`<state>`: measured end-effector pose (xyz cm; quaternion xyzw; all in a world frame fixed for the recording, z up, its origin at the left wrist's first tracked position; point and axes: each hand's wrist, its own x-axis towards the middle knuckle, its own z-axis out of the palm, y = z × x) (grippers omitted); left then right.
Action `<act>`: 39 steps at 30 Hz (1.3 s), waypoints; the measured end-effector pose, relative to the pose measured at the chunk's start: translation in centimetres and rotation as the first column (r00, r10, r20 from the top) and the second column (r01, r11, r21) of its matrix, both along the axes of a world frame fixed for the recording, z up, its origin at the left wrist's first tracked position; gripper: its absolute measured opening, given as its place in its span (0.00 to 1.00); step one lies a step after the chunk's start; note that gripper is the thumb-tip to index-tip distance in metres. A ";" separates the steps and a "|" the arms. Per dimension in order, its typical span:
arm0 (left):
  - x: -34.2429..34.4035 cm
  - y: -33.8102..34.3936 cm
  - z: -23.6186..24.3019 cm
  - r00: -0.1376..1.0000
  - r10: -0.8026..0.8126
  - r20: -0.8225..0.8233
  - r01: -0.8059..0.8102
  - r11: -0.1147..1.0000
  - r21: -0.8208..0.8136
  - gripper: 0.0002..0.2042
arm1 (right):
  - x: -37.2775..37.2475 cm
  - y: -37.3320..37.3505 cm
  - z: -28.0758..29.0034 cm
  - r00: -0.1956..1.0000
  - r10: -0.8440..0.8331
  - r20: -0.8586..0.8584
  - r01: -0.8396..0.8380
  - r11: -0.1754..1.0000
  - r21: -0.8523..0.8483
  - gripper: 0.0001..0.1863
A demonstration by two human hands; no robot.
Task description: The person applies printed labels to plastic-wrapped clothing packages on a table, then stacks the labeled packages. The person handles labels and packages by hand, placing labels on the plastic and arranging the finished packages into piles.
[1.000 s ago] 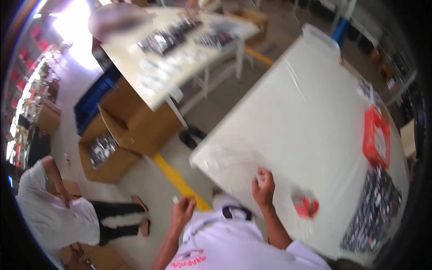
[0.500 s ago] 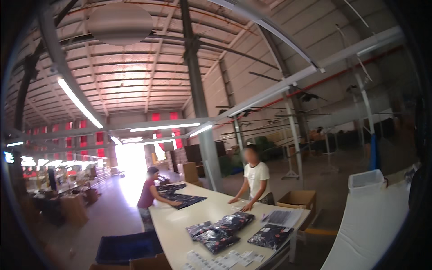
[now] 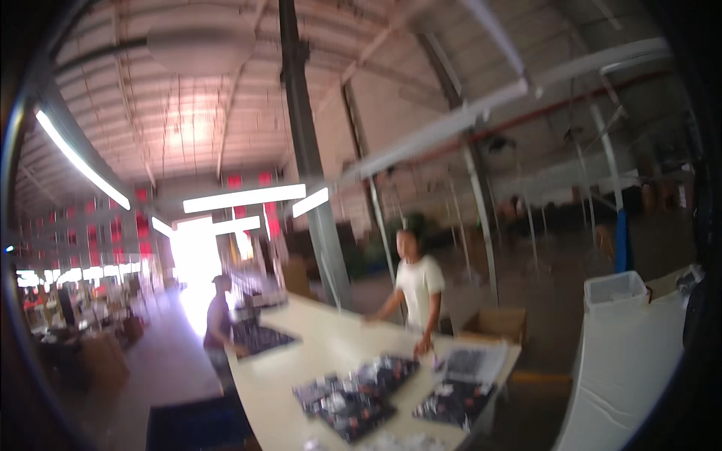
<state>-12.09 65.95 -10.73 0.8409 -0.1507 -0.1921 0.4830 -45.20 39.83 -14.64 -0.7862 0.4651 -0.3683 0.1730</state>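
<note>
The long pale table (image 3: 265, 379) dominates, its broad top likely chosen so that soft, slippery goods can lie flat. Over to the right, a white-covered table (image 3: 628, 383) stands apart from it across a gap. A blue crate (image 3: 162, 425) sits low beside the long table's left edge, and a cardboard box (image 3: 511, 325) stands beyond its right end, both presumably kept off the work surface to save room. A clear plastic bin (image 3: 617, 297) rests at the white-covered table's far end. The dark patterned packets (image 3: 357, 395) overlap in a loose group on the near part of the long table; a separate packet (image 3: 455, 404) lies to their right, just beside printed sheets (image 3: 474, 363). One hand (image 3: 423, 347) of a co-worker in a pale shirt (image 3: 421, 289) comes down near those sheets, though blur hides whether it touches anything. The wearer's left hand and right hand are both out of view, so I cannot tell whether either is open, closed or holding something.
</note>
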 end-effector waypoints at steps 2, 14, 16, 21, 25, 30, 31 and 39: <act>-1.5 1.6 -3.3 0.991 0.067 -0.118 -0.068 0.998 -0.004 0.22 | 2.5 -3.4 1.2 0.958 0.058 -0.281 -0.027 0.993 0.114 0.18; -11.5 -0.5 -8.0 0.611 0.745 -0.269 -0.729 0.661 0.177 0.32 | -5.2 -18.5 -5.3 0.900 0.214 -0.380 0.303 0.321 0.898 0.16; -11.5 -1.5 -8.0 0.517 0.680 -0.520 -0.645 0.709 0.286 0.32 | -7.5 -21.8 -3.7 0.879 0.240 -0.412 0.355 0.249 0.901 0.16; -10.8 -8.5 -6.4 0.520 0.583 -0.624 -0.454 0.808 0.375 0.31 | -2.5 -35.6 3.3 0.833 0.411 -0.372 0.209 0.388 0.898 0.16; -8.0 -15.2 -4.5 0.544 0.530 -0.651 -0.281 0.846 0.454 0.20 | 13.6 -43.8 8.2 0.748 0.537 -0.390 -0.055 0.636 0.770 0.15; -0.5 -23.8 3.1 0.891 0.156 -0.426 0.120 0.825 0.552 0.18 | 27.3 -44.6 8.5 0.759 0.631 -0.159 -0.442 0.680 0.584 0.14; 1.5 -24.6 3.9 0.885 0.162 -0.437 0.079 0.872 0.482 0.18 | 28.0 -44.6 7.0 0.795 0.579 -0.180 -0.418 0.739 0.528 0.16; 15.6 -39.5 7.7 0.989 0.074 -0.125 -0.083 0.995 -0.064 0.16 | 35.4 -48.7 2.8 0.955 0.281 0.093 -0.277 0.734 0.620 0.28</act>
